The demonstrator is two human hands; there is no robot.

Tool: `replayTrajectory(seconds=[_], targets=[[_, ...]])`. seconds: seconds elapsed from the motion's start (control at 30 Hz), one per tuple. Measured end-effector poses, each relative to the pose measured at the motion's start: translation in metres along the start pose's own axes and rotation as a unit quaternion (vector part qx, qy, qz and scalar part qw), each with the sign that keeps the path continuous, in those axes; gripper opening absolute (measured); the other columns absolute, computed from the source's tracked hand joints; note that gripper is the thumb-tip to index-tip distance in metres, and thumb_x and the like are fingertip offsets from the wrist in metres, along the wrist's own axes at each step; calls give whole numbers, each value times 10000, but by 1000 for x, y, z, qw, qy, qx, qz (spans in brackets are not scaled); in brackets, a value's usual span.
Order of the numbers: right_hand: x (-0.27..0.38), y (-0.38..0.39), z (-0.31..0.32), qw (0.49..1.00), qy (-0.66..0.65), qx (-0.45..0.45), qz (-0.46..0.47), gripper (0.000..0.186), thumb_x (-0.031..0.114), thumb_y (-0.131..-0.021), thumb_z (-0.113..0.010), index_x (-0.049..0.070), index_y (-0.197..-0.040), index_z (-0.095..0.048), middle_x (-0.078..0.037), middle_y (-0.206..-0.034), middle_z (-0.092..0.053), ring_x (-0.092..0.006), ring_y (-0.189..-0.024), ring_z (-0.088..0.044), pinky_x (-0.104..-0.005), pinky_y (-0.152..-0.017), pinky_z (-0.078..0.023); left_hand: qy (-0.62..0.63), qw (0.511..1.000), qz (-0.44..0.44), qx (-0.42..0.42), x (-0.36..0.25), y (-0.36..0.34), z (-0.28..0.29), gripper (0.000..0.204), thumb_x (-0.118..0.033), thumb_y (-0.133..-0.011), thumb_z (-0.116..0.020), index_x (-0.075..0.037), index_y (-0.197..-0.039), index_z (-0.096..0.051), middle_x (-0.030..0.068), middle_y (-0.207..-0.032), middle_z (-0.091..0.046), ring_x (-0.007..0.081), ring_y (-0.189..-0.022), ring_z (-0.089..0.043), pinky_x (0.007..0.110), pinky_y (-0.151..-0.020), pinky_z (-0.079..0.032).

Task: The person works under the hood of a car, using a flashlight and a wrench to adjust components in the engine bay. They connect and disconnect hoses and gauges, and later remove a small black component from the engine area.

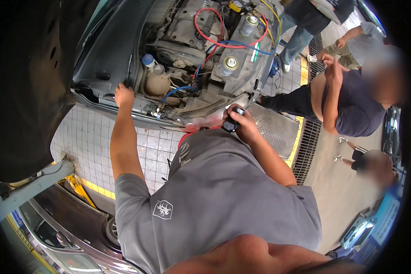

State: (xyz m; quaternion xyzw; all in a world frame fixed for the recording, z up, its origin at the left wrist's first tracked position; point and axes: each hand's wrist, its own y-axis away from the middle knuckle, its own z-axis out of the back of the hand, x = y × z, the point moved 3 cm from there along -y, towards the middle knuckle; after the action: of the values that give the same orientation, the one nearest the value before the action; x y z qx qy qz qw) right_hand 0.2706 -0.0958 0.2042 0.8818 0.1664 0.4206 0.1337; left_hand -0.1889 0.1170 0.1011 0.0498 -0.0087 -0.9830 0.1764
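Note:
My left hand rests at the edge of the car's dark fender, its fingers curled downward. A thin rod runs up from beside those fingertips; whether they grip it is hidden. Close to my chest, at the front of the car, my right hand is closed round a small black object with a shiny rounded end. Between the hands lies the open engine bay, with a cloudy plastic reservoir and its blue cap nearest my left hand.
Two small metal cans stand on the engine bay's right side. Red, blue and yellow hoses loop to a yellow gauge. A person in a dark shirt stands at right, others beyond. A floor grate and a parked car flank me.

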Motion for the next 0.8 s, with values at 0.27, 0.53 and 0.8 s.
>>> replayTrajectory(seconds=[0.27, 0.53, 0.8], targets=[[-1, 3, -7, 999, 30, -16, 1, 338, 284, -886, -763, 36, -1036, -590, -64, -918, -624, -163, -822, -615, -312, -748, -531, -31, 998, -45, 23, 3, -9, 1, 355, -176, -920, -580, -36, -1246, -571, 171, -1284, -599, 375, -1183, -600, 463, -963, -525], [-9, -3, -3, 1000, 24, -8, -4, 291, 258, -890, -758, 19, -974, -616, -71, -910, -636, -162, -821, -613, -310, -768, -517, -9, 972, -187, -144, 17, 10, 26, 282, -168, -892, -630, 3, -1096, -540, 206, -1167, -574, 415, -1079, -584, 491, -924, -510], [-5, -8, -12, 996, 82, 4, -46, 381, 274, -883, -771, -11, -1113, -663, -89, -983, -676, -162, -884, -647, -318, -836, -537, 179, 940, -196, -216, -15, 92, 123, 287, -66, -927, -603, 41, -1187, -547, 251, -1137, -542, 480, -1033, -560, 490, -884, -485]])
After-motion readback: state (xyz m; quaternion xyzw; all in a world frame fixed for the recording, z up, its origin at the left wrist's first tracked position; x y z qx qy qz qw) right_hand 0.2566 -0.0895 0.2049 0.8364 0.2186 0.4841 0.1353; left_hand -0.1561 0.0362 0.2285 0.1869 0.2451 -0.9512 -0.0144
